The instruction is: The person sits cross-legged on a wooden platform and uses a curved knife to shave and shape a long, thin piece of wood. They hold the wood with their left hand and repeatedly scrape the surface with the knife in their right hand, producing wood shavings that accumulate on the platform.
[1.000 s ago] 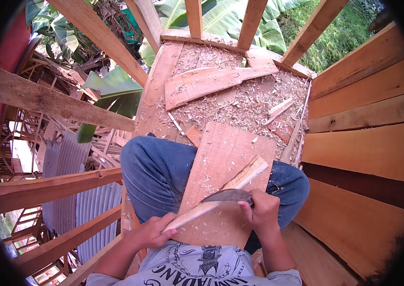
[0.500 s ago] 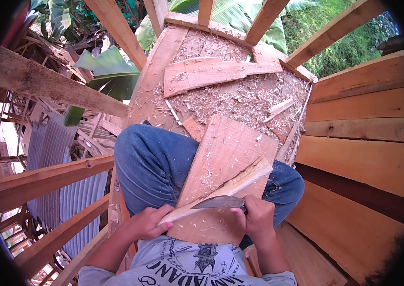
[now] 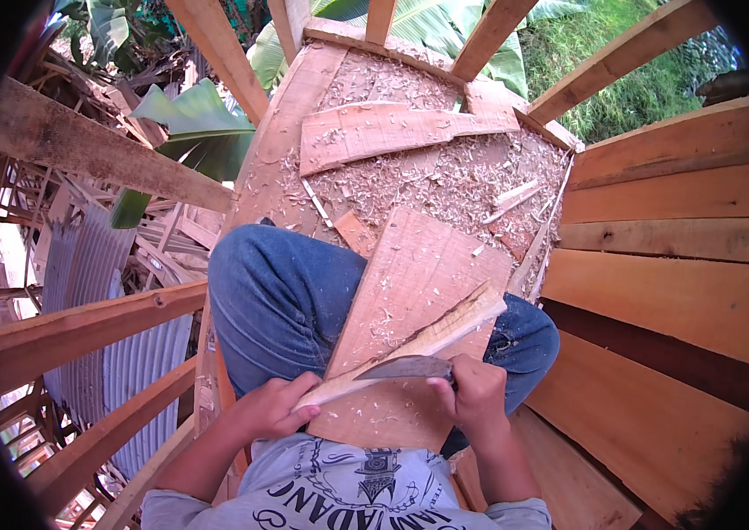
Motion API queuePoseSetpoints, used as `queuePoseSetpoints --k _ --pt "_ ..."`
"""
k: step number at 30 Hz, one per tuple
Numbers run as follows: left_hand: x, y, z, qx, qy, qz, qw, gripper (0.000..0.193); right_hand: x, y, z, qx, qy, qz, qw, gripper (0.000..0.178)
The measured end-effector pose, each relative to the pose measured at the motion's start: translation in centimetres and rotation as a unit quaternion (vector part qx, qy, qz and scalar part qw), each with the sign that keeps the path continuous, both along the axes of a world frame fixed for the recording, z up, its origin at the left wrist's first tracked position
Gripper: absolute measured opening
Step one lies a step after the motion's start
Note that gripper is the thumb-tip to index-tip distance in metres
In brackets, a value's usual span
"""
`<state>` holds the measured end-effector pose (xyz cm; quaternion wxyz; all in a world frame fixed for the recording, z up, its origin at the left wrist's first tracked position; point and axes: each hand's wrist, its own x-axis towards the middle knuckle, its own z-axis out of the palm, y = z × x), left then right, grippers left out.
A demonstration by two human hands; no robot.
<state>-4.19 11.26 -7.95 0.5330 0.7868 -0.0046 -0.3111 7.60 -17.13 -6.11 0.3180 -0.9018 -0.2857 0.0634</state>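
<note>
A pale strip of wood (image 3: pixel 427 343) with a rough, darker far edge lies slantwise across a broad plank (image 3: pixel 414 256) on my lap. My left hand (image 3: pixel 279 406) grips the strip's near left end, thumb along its side. In my right hand (image 3: pixel 473 395) is a knife (image 3: pixel 403 367) with a wide, dark, curved blade. Its handle is mostly hidden by my fingers. The blade points left, and its tip rests on or just over the strip, close to my left hand; which of the two I cannot tell. Small shavings dot the plank.
Curly wood shavings (image 3: pixel 374 181) cover the floor around a long cut board (image 3: pixel 392 134) and several offcuts. Timber rails (image 3: pixel 83 331) stand at the left, with corrugated metal sheets (image 3: pixel 140 380) beyond. A plank wall (image 3: pixel 657 291) closes the right side.
Both hands, the knife and the strip keep nearly the same places. The whole view has shifted slightly, and my left hand sits a touch higher on the strip's end.
</note>
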Motion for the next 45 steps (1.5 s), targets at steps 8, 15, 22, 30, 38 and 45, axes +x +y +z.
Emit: queuePoseSetpoints --k 8,15,22,30,38,45 --pt "0.2 -0.1 0.2 -0.014 0.015 0.009 1.0 0.035 -0.2 -0.7 -1.5 0.022 0.005 -0.09 0.996 0.037" --pt "0.1 0.1 -0.3 -0.006 0.016 -0.003 1.0 0.036 -0.1 -0.3 -0.6 0.016 0.004 -0.014 1.0 0.035" --pt "0.5 -0.3 0.1 -0.007 0.018 0.011 1.0 0.036 0.1 -0.9 -1.4 0.07 0.039 -0.099 0.992 0.033" --pt "0.4 0.0 0.0 -0.005 0.022 0.0 1.0 0.036 0.3 -0.4 -0.3 0.016 0.019 -0.037 0.999 0.031" --pt "0.3 -0.4 0.1 -0.005 0.018 0.009 1.0 0.035 0.1 -0.8 -1.0 0.021 0.025 -0.004 0.999 0.034" --pt "0.4 -0.5 -0.1 0.007 0.023 0.015 1.0 0.036 0.6 -1.1 -1.2 0.04 0.044 -0.068 0.996 0.039"
